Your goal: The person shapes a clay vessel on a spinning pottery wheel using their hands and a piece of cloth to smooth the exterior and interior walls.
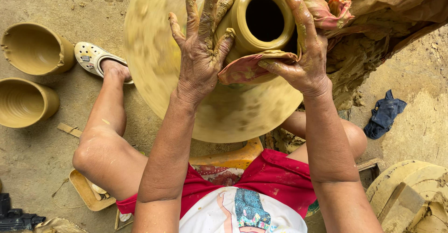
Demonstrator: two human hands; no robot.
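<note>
Hands clay-smeared: left hand (201, 46) flat, open on clay pot (219, 93); right hand (303, 51) pinching wet cloth (249, 67) at rim.

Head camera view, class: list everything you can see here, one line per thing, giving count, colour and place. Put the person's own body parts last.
Clay pot: one, yellow-ochre, large, blurred on the wheel at top centre, dark round mouth facing up.
Wet cloth: one, pinkish and clay-stained, draped over the pot's neck.
Small clay vessels: two, ochre, open-topped, on the ground at left.
Blue rag: one, dark blue, on the ground at right.
Clay lump: one, pale ochre, bottom right.
Clog shoe: one, cream, on the foot at upper left.
Shorts: red, bottom centre.
Left hand: clay-smeared, fingers spread on the pot's shoulder.
Right hand: clay-smeared, pressing the wet cloth against the neck.
</note>
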